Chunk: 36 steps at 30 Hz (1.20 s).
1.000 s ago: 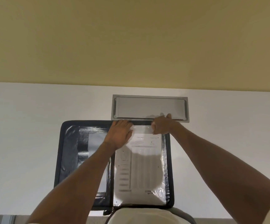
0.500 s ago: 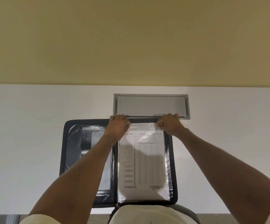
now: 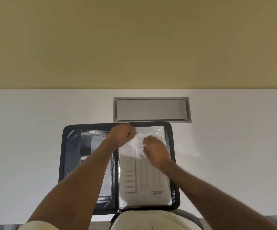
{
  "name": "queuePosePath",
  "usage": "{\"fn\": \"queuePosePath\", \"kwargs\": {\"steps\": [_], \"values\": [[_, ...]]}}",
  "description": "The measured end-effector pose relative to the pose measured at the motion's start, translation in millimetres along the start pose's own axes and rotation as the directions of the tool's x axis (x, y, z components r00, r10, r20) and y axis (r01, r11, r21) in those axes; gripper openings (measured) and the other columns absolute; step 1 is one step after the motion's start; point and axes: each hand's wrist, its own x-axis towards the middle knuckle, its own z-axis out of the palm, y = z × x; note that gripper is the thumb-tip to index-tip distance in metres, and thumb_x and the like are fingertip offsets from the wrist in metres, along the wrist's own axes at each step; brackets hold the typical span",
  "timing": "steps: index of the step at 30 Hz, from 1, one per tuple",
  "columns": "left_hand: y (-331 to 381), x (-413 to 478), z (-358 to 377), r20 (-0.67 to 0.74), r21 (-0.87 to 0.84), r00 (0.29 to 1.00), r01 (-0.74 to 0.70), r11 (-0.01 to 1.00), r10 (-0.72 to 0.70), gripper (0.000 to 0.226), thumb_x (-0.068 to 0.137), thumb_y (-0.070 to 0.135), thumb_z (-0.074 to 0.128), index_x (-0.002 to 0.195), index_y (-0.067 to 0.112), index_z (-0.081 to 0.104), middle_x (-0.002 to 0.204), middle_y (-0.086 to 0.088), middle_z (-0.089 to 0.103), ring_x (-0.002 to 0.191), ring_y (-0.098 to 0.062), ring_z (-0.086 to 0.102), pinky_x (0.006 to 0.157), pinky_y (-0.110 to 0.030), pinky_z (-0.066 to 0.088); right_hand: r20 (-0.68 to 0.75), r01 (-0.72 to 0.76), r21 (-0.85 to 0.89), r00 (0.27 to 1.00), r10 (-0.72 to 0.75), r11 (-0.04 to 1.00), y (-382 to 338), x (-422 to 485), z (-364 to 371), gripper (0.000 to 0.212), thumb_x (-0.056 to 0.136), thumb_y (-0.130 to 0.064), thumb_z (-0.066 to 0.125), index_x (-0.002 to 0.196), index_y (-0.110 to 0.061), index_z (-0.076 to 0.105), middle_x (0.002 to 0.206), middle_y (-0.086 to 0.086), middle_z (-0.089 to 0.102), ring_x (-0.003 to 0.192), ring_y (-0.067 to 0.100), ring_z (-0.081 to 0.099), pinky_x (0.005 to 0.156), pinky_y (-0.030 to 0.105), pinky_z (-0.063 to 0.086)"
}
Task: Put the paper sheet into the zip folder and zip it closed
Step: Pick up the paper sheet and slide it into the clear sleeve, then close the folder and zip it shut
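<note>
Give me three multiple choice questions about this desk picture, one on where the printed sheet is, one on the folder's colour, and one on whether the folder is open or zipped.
1. Where does the paper sheet lie?
A. On the right half of the open zip folder
B. On the grey hatch in the desk
C. On the bare desk left of the folder

2. What colour is the zip folder?
A. Red
B. Black
C. Yellow

3. What state is the folder in?
A. Zipped closed
B. Standing upright
C. Lying open flat

Answers: 1 A, the sheet sits under clear plastic on the right half, with the right hand over its upper part and the left hand at the top near the spine. 2 B, its border and inner left panel are black. 3 C, both halves lie spread flat on the white desk, just in front of the grey hatch.
</note>
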Motion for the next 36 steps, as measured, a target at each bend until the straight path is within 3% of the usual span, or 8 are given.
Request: {"fn": "queuePosePath", "kwargs": {"steps": [5, 8, 13, 17, 21, 28, 32, 36], "values": [[-5, -4, 8, 0.113, -0.014, 0.993, -0.021, 1.000, 0.022, 0.046, 0.101, 0.035, 0.062, 0.146, 0.039, 0.055, 0.136, 0.004, 0.051, 0.128, -0.016, 0.048, 0.108, -0.039, 0.046, 0.150, 0.299, -0.128, 0.948, -0.279, 0.946, -17, -71, 69, 0.055, 0.089, -0.027, 0.067, 0.140, -0.020, 0.047, 0.151, 0.008, 0.050, 0.136, 0.023, 0.050, 0.114, 0.037, 0.039], [-1, -5, 9, 0.096, 0.080, 0.995, -0.039, 0.996, 0.031, 0.051, 0.102, 0.031, 0.059, 0.151, 0.039, 0.048, 0.140, 0.001, 0.047, 0.131, -0.019, 0.044, 0.111, -0.042, 0.044, 0.181, 0.269, -0.240, 0.956, -0.229, 0.933, 5, -96, 82, 0.070, 0.082, -0.027, 0.074, 0.144, -0.023, 0.043, 0.155, 0.006, 0.044, 0.142, 0.024, 0.045, 0.116, 0.043, 0.040], [-3, -25, 2, -0.006, 0.041, 1.000, 0.001, 0.999, -0.001, 0.056, 0.104, 0.025, 0.055, 0.157, 0.027, 0.040, 0.158, -0.003, 0.043, 0.148, -0.025, 0.036, 0.119, -0.044, 0.037, 0.011, 0.123, -0.307, 0.992, -0.126, 0.944, 35, -136, 86, 0.053, 0.083, -0.022, 0.065, 0.136, -0.019, 0.056, 0.150, 0.009, 0.053, 0.136, 0.027, 0.053, 0.107, 0.045, 0.048], [-32, -56, -6, -0.283, 0.002, 0.948, 0.150, 0.989, -0.143, 0.047, 0.100, 0.016, 0.058, 0.147, 0.018, 0.054, 0.149, -0.008, 0.052, 0.136, -0.031, 0.048, 0.113, -0.044, 0.042, -0.078, 0.060, -0.334, 0.993, -0.092, 0.941, 61, -167, 92, 0.054, 0.098, -0.033, 0.059, 0.147, -0.010, 0.050, 0.157, 0.015, 0.043, 0.145, 0.031, 0.043, 0.110, 0.047, 0.044], [-82, -101, -10, -0.386, -0.004, 0.822, 0.453, 0.892, -0.419, 0.053, 0.094, 0.018, 0.065, 0.146, 0.011, 0.055, 0.152, -0.022, 0.046, 0.137, -0.045, 0.044, 0.112, -0.057, 0.041, -0.044, -0.047, -0.350, 0.998, 0.034, 0.935, 59, -179, 85, 0.055, 0.108, -0.036, 0.020, 0.149, -0.012, 0.049, 0.160, 0.014, 0.039, 0.144, 0.031, 0.044, 0.110, 0.045, 0.046], [-128, -173, -4, -0.256, -0.199, 0.541, 0.781, 0.592, -0.801, 0.056, 0.103, 0.033, 0.052, 0.151, 0.011, 0.033, 0.149, -0.029, 0.040, 0.137, -0.052, 0.036, 0.106, -0.068, 0.035, 0.048, -0.187, -0.272, 0.977, 0.208, 0.944, 59, -186, 79, 0.073, 0.094, -0.036, 0.061, 0.158, -0.020, 0.030, 0.168, 0.008, 0.020, 0.153, 0.025, 0.027, 0.115, 0.044, 0.041], [-133, -183, 0, -0.225, -0.247, 0.556, 0.761, 0.599, -0.800, 0.049, 0.104, 0.031, 0.053, 0.145, 0.007, 0.039, 0.136, -0.034, 0.048, 0.129, -0.055, 0.041, 0.102, -0.066, 0.041, 0.088, -0.192, -0.276, 0.971, 0.224, 0.942, 59, -186, 77, 0.076, 0.100, -0.042, 0.053, 0.162, -0.026, 0.012, 0.170, -0.001, -0.001, 0.157, 0.019, 0.008, 0.121, 0.043, 0.031], [-127, -184, -3, -0.276, -0.284, 0.597, 0.698, 0.658, -0.753, 0.041, 0.102, 0.022, 0.056, 0.135, 0.000, 0.048, 0.121, -0.039, 0.055, 0.120, -0.056, 0.048, 0.100, -0.060, 0.043, 0.077, -0.220, -0.294, 0.965, 0.252, 0.930, 59, -185, 76, 0.078, 0.100, -0.043, 0.054, 0.162, -0.026, 0.011, 0.170, 0.000, -0.001, 0.157, 0.020, 0.011, 0.117, 0.041, 0.039]]}}
